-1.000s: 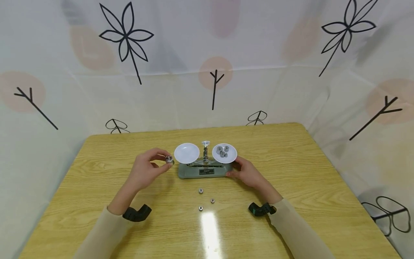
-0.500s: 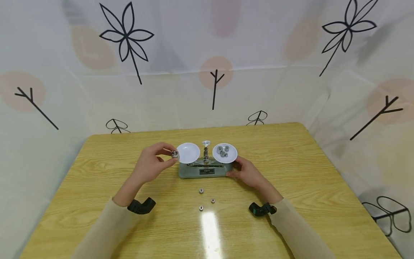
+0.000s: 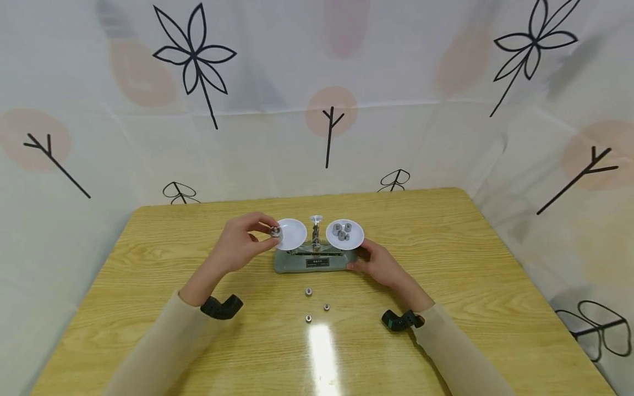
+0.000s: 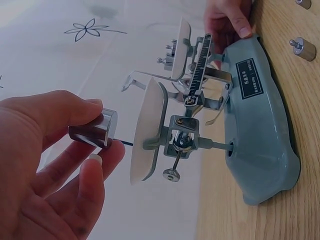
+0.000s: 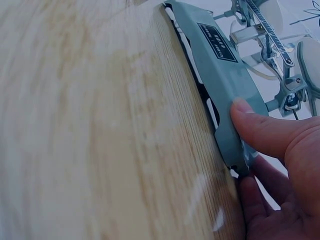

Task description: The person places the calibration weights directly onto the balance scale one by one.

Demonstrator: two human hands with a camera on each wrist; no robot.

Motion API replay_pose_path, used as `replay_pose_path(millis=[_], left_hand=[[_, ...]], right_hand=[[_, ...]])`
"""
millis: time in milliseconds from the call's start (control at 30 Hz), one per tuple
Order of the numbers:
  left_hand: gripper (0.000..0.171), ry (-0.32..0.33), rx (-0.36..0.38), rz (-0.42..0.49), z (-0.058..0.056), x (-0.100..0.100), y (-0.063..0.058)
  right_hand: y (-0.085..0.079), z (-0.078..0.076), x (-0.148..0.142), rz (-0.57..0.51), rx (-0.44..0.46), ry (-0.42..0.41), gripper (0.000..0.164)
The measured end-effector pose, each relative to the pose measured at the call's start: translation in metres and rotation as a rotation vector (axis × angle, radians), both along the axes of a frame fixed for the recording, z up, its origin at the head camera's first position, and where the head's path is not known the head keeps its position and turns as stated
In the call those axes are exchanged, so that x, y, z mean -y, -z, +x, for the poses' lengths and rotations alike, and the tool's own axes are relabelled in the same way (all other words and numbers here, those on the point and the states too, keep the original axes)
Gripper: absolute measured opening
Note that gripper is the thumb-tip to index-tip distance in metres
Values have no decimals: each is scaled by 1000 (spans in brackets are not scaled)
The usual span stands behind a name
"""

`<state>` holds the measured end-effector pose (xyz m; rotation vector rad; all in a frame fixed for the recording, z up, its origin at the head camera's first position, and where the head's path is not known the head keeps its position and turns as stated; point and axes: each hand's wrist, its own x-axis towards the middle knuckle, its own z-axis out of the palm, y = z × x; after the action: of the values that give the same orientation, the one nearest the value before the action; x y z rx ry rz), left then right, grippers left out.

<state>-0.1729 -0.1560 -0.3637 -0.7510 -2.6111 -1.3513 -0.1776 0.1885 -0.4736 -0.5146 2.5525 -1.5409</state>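
A balance scale with a grey-green base stands on the table. My left hand pinches a shiny cylindrical weight between thumb and fingers. In the head view that weight overlaps the outer edge of the white left pan; the left wrist view shows it over the pan's upper face. On the right pan stand several smaller metal weights. My right hand grips the base's right end, its thumb on the front and the other fingers round the far side.
Three small knobbed weights lie on the wooden table in front of the scale, the nearest being a small weight. A patterned cloth hangs behind the table. Each wrist wears a black camera.
My left hand has moved right and slightly away from me, carrying the weight from beside the left pan to over its edge. The right hand stays on the base.
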Motion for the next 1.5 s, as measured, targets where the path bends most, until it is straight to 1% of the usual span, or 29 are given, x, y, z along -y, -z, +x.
replay_pose_path(millis=[100,200,300,333,533,733,833,1000,1100,1333,1500], left_hand=[[22,9,10,-3,-2,-2,0],[21,26,28,7,-4,-4,2],[21,50,44,15,-5,-6,3],[21,58,46,12,-5,-7,3],[21,78,39,-25,-7,-11,3],[20,68,37,-57,-11,-13,-1],[20,66,21,-84,-13,-14,-2],[20,62,8,-117,-15,-14,-1],[20,57,13,-126,-16,-14,0],[18,57,10,-141,-17,-13,2],[18,57,18,-144,-17,-14,3]], right_hand=[[-1,0,-2,-17,3,-10,66],[-17,8,3,-27,8,-17,65],[-31,14,8,-14,2,-20,63],[-32,15,9,-11,1,-18,62],[-2,0,2,-31,-2,-5,67],[1,-3,-1,-41,16,-10,68],[1,-3,-1,-40,16,-9,68],[1,-2,0,-36,4,-4,68],[-4,1,2,-37,-1,-5,67],[-33,16,8,-28,12,-19,63],[-36,18,8,-34,15,-23,63]])
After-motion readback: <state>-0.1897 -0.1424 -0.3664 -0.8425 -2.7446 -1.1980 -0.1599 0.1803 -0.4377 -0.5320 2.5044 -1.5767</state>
